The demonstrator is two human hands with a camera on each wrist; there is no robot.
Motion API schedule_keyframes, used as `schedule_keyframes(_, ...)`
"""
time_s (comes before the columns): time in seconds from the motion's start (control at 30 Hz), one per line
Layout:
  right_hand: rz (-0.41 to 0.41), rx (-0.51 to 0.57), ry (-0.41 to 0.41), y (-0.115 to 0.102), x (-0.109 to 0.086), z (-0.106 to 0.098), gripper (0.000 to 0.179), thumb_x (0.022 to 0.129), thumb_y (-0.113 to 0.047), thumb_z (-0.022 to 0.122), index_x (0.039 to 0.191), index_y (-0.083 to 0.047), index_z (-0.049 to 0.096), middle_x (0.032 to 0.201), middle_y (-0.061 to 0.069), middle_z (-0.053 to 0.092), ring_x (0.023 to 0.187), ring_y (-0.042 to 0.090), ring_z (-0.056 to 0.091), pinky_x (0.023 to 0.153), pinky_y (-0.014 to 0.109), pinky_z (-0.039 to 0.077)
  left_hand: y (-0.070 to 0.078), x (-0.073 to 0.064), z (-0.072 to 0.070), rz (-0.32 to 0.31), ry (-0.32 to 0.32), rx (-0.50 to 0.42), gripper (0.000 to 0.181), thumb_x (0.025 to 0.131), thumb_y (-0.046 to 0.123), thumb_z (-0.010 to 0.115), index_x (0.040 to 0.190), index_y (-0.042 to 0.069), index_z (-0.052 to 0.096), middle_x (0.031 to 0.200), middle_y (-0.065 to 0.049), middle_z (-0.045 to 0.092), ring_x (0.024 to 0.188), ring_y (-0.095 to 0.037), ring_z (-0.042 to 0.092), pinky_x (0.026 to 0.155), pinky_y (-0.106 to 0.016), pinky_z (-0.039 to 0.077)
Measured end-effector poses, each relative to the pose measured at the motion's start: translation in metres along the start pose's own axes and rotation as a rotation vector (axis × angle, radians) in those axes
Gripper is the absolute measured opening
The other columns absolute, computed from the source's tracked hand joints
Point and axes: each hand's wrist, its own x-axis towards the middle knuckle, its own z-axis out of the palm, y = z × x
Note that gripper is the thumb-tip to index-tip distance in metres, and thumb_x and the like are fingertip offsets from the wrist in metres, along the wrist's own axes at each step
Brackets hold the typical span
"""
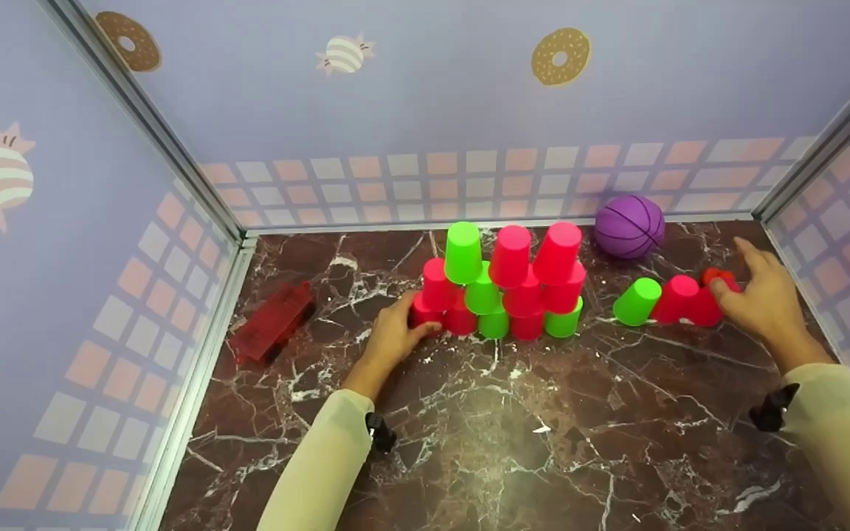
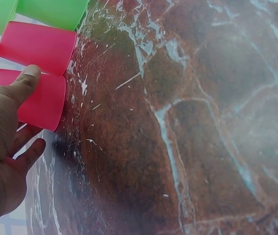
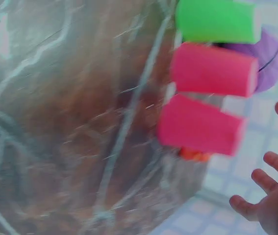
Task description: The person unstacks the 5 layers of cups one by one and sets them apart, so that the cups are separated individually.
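I'm seeing the cup stack [image 1: 523, 299] standing mid-scene toward the far wall: tiers of five, four, three. I'm judging it mostly built; a green cup [image 1: 637, 301] and two pink cups [image 1: 679, 296] are standing unstacked at right. My left hand [image 1: 389, 333] is pinching the bottom-left pink cup [image 2: 44, 105] between thumb and fingers; my right hand [image 1: 763, 301] is hovering, fingers spread, beside the rightmost loose cup. Cups are looking smooth, tapered, plastic, mouth-down. Purple basketball [image 1: 629, 227] is sitting far right, boxy red block [image 1: 275, 324] lying left, on white-veined brown marble-look tabletop [image 1: 499, 457].
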Motion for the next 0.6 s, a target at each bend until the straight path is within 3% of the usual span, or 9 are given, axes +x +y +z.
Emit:
schedule_keyframes(0.3,-0.187,0.040,-0.035,-0.089,0.009,0.005,0.075,0.100,-0.022,0.075,0.166,-0.003,0.045,0.161,0.037,0.049,0.144,0.067,0.047,0.115,0.088,0.034,-0.003,0.000,0.000,0.002,-0.003,-0.018,0.058,0.088,0.033,0.092,0.137,0.012,0.067,0.120,-0.017,0.081,0.112,-0.036,0.078,0.099,-0.056,0.062)
schedule_keyframes(0.6,-0.419,0.128,-0.051,-0.161,0.012,0.026,0.065,0.103,-0.030,0.078,0.159,-0.005,0.056,0.152,0.027,0.063,0.142,0.056,0.059,0.117,0.076,0.045,-0.002,0.000,0.001,0.009,0.005,-0.023,0.059,0.089,0.031,0.092,0.138,0.012,0.067,0.123,-0.018,0.081,0.115,-0.037,0.078,0.102,-0.056,0.062)
